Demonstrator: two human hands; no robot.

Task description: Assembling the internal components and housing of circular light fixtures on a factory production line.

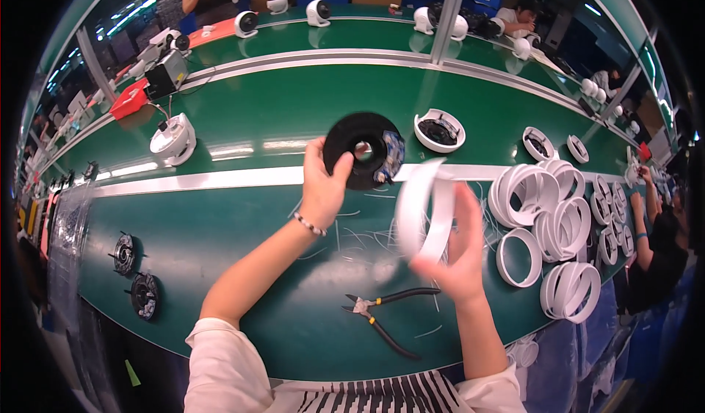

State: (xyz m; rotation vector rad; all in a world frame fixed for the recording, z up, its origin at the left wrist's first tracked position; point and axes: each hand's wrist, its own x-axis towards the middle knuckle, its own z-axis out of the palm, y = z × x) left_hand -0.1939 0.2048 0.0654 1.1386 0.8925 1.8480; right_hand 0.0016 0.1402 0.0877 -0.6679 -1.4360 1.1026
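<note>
My left hand (326,181) grips a round black part (344,137) by its lower left edge, thumb on its face. A hole goes through its middle, and a blue-and-silver circuit section sits on its right side. Close by on the right, my right hand (459,248) is closed around a white plastic ring (415,218), held tilted and smeared by motion. The ring and the black part are apart. Below both hands, a pair of cutting pliers (361,305) with black and yellow handles lies with its jaws apart on the green table (294,325).
Several white rings (518,257) are piled at the right. Thin clear offcuts (352,244) litter the middle. Two dark round parts (145,295) lie at the left. Beyond the metal strip, white housings (439,131) stand on a green belt (272,97). A co-worker (657,244) sits at far right.
</note>
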